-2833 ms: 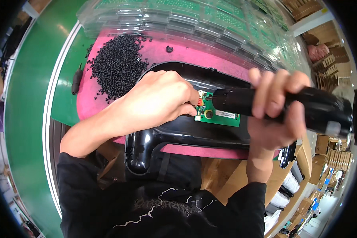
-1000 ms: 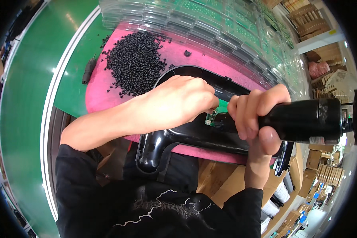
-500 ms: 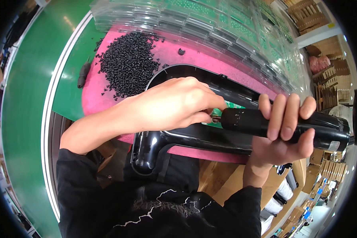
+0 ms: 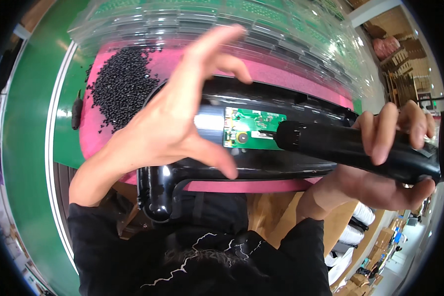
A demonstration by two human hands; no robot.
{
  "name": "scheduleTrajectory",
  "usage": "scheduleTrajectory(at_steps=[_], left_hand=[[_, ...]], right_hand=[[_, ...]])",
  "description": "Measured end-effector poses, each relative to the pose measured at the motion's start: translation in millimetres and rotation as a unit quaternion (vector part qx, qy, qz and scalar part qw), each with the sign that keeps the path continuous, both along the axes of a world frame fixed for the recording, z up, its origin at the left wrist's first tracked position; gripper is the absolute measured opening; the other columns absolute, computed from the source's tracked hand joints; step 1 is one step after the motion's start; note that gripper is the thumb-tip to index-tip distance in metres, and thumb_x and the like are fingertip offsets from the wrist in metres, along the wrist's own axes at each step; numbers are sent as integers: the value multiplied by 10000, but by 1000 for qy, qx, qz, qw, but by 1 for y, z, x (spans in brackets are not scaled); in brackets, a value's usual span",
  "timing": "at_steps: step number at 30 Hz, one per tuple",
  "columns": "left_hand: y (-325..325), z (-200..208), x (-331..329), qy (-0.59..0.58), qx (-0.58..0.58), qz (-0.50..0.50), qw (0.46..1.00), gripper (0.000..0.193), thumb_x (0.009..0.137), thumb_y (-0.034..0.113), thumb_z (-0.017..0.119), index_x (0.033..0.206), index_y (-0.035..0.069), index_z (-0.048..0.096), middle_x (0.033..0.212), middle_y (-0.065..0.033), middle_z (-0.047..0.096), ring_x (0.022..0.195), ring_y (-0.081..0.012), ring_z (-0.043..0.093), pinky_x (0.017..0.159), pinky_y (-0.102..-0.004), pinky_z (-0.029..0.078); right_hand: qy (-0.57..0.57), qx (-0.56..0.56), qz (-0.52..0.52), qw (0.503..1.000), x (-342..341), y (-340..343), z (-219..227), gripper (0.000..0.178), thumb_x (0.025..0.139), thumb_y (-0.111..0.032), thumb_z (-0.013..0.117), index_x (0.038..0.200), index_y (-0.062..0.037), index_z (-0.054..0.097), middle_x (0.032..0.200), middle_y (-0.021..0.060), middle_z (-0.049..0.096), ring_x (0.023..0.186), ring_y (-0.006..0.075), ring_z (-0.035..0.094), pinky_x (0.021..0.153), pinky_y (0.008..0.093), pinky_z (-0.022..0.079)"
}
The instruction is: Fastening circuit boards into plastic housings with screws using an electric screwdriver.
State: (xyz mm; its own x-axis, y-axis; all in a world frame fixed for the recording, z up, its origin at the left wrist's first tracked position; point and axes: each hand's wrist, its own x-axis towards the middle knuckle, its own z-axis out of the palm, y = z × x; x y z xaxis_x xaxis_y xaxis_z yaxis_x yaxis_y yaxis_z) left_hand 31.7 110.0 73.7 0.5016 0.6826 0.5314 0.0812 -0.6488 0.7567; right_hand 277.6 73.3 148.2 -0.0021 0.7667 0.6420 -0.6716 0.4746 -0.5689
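Note:
My right hand [image 4: 380, 158] is wrapped round a black electric screwdriver [image 4: 320, 143]. Its tip end points left, over a green circuit board [image 4: 256, 121] that lies inside a black plastic housing [image 4: 261, 165]. Whether the bit touches the board or a screw cannot be made out. My left hand [image 4: 182, 106] hovers above the housing's left part, fingers and thumb spread wide, with nothing in it. Beyond my left wrist a heap of small black screws [image 4: 121, 84] is piled on the pink mat [image 4: 170, 56].
Stacked clear plastic trays [image 4: 222, 29] holding green boards line the far side of the mat. A small black tool with a thin tip [image 4: 77, 112] rests on the green table [image 4: 64, 143] at the left. Cardboard boxes stand at the right, beyond the table.
My left hand has left the screwdriver's tip, moved left and spread its fingers, uncovering the circuit board. The view has shifted; the screwdriver still lies over the board.

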Motion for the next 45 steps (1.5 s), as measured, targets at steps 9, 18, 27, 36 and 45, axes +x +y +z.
scheduleTrajectory(at_steps=[9, 18, 27, 36, 45], left_hand=[[2, -3, -21, -103, 144, 34, 984, 456, 898, 222, 506, 1255, 82, 259, 1023, -194, 475, 876, -203, 407, 840, -366, 354], [7, 8, -9, 47, 176, 152, 972, 365, 762, -54, 581, 1117, -5, 517, 964, -116, 548, 869, -252, 520, 806, -363, 435], [5, 9, -15, 217, 115, 147, 958, 232, 799, -10, 594, 1031, -9, 583, 1031, -132, 578, 1034, -302, 556, 930, -380, 435], [-1, 8, -13, 296, 61, 138, 943, 414, 845, 83, 638, 1250, 48, 560, 1206, -163, 591, 1125, -363, 560, 986, -434, 432], [-5, 4, -15, 266, 94, 137, 950, 361, 846, 117, 664, 1193, 43, 594, 1114, -152, 645, 1015, -348, 627, 870, -432, 505]], right_hand=[[-147, 2, 22, 989, 38, 6, 5, 497, 810, -477, 663, 1037, -76, 478, 873, 26, 513, 891, 180, 404, 631, 285, 446], [-187, -21, 47, 981, 34, 15, 0, 490, 802, -477, 660, 1032, -81, 484, 871, 32, 524, 871, 178, 402, 599, 266, 441], [-200, 99, 211, 952, 22, 48, -14, 490, 784, -474, 793, 973, -133, 496, 760, -47, 607, 776, 99, 474, 512, 175, 442], [-193, 94, 208, 954, 19, 46, -15, 514, 813, -488, 762, 1014, -128, 454, 743, -48, 603, 764, 100, 477, 532, 195, 426], [-98, -33, 74, 992, 26, 29, -12, 535, 887, -497, 650, 1147, -66, 468, 728, 19, 534, 759, 157, 450, 633, 264, 392]])
